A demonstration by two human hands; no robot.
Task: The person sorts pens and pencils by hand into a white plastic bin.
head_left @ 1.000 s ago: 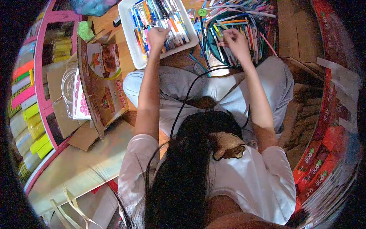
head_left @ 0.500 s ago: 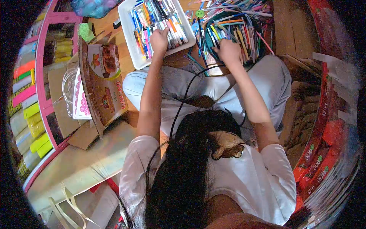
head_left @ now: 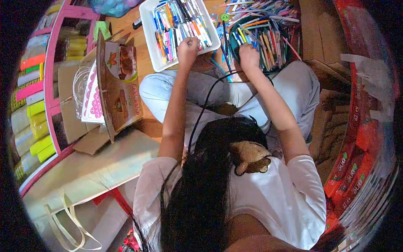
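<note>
A white plastic tray [head_left: 158, 66] full of pens and markers lies in front of me, left of centre. My left hand [head_left: 188, 51] is at its near right corner, fingers curled in; what they hold, if anything, is hidden. To the right stands a dark green round basket [head_left: 233, 49], packed with coloured pens and pencils [head_left: 268, 46]. My right hand [head_left: 249, 57] is at the basket's left side, by a yellow-green pen [head_left: 242, 36]. Its fingers are bent down together, and their tips are hidden.
Loose pens [head_left: 277, 10] are heaped behind the basket. A dark cable [head_left: 204, 105] runs across my lap. At left stand a cacao cardboard box [head_left: 121, 90] and a pink-framed shelf [head_left: 52, 80]. Red packages [head_left: 346, 176] and cardboard [head_left: 321, 33] line the right side.
My left hand has drawn back from the pens to the tray's near edge, its fingers now curled. My right hand's fingers have closed together at the basket. The whole view has shifted slightly.
</note>
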